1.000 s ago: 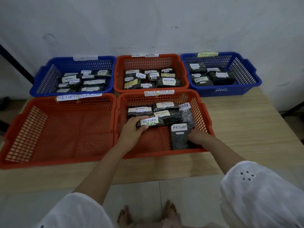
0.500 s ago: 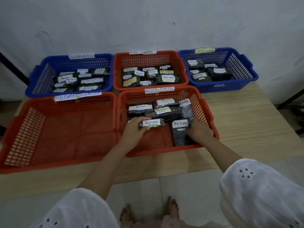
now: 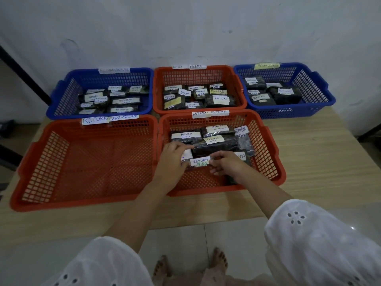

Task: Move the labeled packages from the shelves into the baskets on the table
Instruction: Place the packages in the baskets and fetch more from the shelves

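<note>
A small dark package (image 3: 199, 162) with a white RETURN label lies inside the front right orange basket (image 3: 270, 159). My left hand (image 3: 172, 159) grips its left end and my right hand (image 3: 225, 165) pinches its right end. Behind it in the same basket lie several more dark labeled packages (image 3: 214, 141). Another package (image 3: 242, 159) is partly hidden under my right hand.
The front left orange basket (image 3: 41, 168) holds nothing. At the back stand a blue basket (image 3: 61, 96), an orange basket (image 3: 158, 89) and a second blue basket (image 3: 321, 93), each holding several labeled packages. Bare wooden table (image 3: 321, 157) lies to the right.
My right hand left the upright package at the basket's front right and came left onto the small package's right end. My left hand stays on its left end.
</note>
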Demonstrator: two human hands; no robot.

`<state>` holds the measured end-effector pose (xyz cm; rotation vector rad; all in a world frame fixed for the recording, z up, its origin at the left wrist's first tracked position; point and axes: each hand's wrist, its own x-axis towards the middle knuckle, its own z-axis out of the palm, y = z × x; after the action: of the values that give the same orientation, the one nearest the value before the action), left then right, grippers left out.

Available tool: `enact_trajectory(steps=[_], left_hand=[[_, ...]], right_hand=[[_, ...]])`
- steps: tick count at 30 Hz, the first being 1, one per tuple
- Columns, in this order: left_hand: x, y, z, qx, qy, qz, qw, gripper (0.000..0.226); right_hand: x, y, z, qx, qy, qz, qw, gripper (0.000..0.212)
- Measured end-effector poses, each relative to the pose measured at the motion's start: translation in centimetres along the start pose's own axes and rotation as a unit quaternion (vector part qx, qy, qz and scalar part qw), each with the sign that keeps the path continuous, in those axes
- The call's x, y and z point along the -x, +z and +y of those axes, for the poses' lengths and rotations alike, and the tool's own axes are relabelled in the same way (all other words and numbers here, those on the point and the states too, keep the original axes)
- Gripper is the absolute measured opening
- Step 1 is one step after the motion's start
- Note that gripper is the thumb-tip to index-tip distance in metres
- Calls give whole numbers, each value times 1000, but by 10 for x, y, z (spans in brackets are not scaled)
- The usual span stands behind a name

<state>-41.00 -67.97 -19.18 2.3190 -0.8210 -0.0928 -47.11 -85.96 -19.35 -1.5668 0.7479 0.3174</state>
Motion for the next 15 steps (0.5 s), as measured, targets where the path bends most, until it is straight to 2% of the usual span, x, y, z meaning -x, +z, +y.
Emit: enact_trajectory(steps=[2, 4, 8, 15], left_hand=[[2, -8, -7, -63, 10, 65, 996, 45], [6, -12, -16, -112, -32, 93, 989, 43], [17, -9, -28, -113, -119, 85, 983, 40], [14, -6, -27, -120, -114, 88, 982, 39]], right_hand=[[-4, 3, 2, 29, 27, -2, 999, 19], [-8, 11, 2, 55, 48, 1, 997, 15], [-20, 38, 1, 89, 63, 15, 994, 9], [-36, 58, 5, 160, 16, 70, 985, 21]])
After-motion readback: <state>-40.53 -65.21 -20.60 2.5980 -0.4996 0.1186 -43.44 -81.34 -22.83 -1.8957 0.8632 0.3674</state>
